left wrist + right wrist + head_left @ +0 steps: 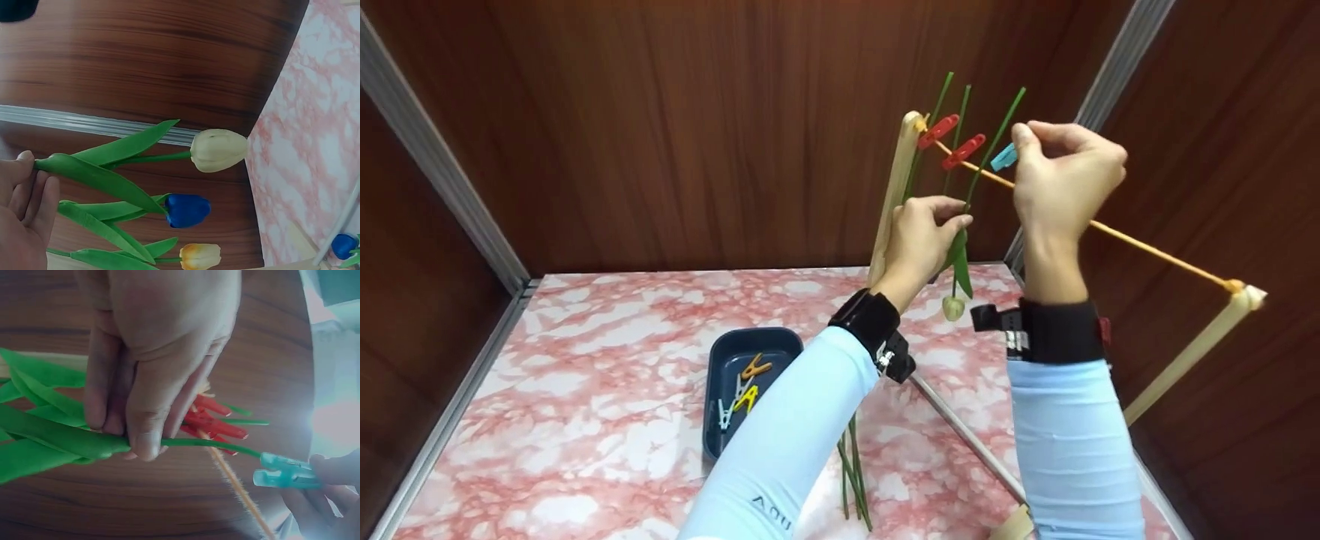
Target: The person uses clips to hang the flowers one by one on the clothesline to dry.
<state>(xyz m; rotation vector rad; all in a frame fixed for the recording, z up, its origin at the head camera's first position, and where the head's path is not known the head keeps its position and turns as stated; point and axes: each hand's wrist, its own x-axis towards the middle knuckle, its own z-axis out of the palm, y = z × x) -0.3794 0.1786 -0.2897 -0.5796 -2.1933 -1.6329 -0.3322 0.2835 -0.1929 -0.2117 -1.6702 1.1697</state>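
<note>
My right hand (1065, 180) pinches the blue clip (1003, 157) at the orange string (1147, 251), upper right of the head view. My left hand (919, 240) grips the cream tulip (219, 150) by its stem, just below; two red clips (951, 141) sit left of it.

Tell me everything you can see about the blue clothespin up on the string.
The blue clothespin is a small, translucent light-blue clip that looks like plastic, with two prongs at one end. It sits at the orange string, beside two red clothespins, meeting the tip of a green flower stem. The right hand pinches its tail end; the left hand grips the stem lower down.
</note>
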